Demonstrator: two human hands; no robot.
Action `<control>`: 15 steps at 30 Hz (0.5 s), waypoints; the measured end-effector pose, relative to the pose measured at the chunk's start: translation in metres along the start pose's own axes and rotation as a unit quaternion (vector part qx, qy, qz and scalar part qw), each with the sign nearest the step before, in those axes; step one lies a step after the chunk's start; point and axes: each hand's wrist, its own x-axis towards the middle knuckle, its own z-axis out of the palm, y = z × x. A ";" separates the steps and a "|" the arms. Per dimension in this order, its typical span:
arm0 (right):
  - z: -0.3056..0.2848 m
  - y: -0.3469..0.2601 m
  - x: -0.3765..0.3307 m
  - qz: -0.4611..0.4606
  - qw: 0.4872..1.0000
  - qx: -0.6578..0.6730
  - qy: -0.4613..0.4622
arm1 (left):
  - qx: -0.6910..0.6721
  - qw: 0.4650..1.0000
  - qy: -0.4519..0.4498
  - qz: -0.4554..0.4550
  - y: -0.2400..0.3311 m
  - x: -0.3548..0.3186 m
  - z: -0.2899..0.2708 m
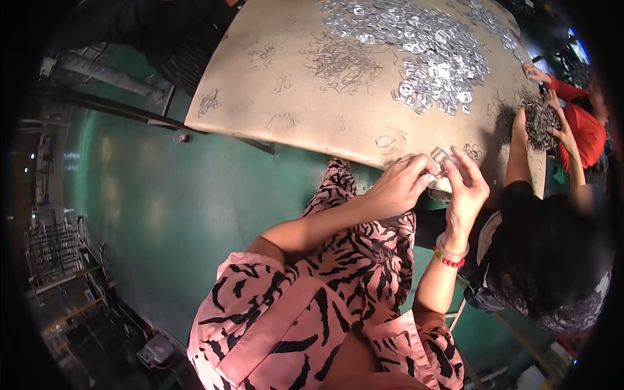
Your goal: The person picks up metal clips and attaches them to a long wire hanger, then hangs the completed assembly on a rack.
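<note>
Both hands meet just past the table's near edge. Between the thumb and fingers of my right hand point(468, 188) is a small silver metal buckle point(441, 156). The fingers of my left hand point(402, 184) are pinched together close to the buckle's lower end; what they grip is too small to make out. Bent wire clips point(386, 143) lie on the table beyond my left hand, and more wire pieces point(472, 151) lie beside my right hand. A large heap of similar silver buckles point(435, 78) spreads over the far part of the table.
The tan table point(299, 120) carries a loose tangle of wire clips point(341, 62) left of the buckles. At right, a person in black point(546, 253) holds a bundle of wire pieces point(539, 123). Another person in red point(580, 130) is beyond. A metal rack point(58, 253) stands far left.
</note>
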 end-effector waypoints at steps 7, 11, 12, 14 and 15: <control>-0.017 -0.007 -0.024 -0.053 0.997 0.050 0.005 | 0.061 0.998 0.005 0.031 0.004 -0.003 0.006; -0.011 -0.005 -0.029 -0.061 0.993 0.097 0.032 | 0.078 0.995 -0.022 0.055 -0.007 -0.006 0.006; -0.010 -0.004 -0.030 -0.058 0.993 0.097 0.034 | 0.077 0.995 -0.024 0.052 -0.009 -0.006 0.004; -0.008 -0.003 -0.032 -0.047 0.988 0.143 0.041 | 0.113 0.991 0.002 0.070 -0.010 -0.005 -0.008; -0.008 -0.004 -0.033 -0.044 0.988 0.142 0.044 | 0.148 0.989 -0.002 -0.002 -0.010 0.002 -0.022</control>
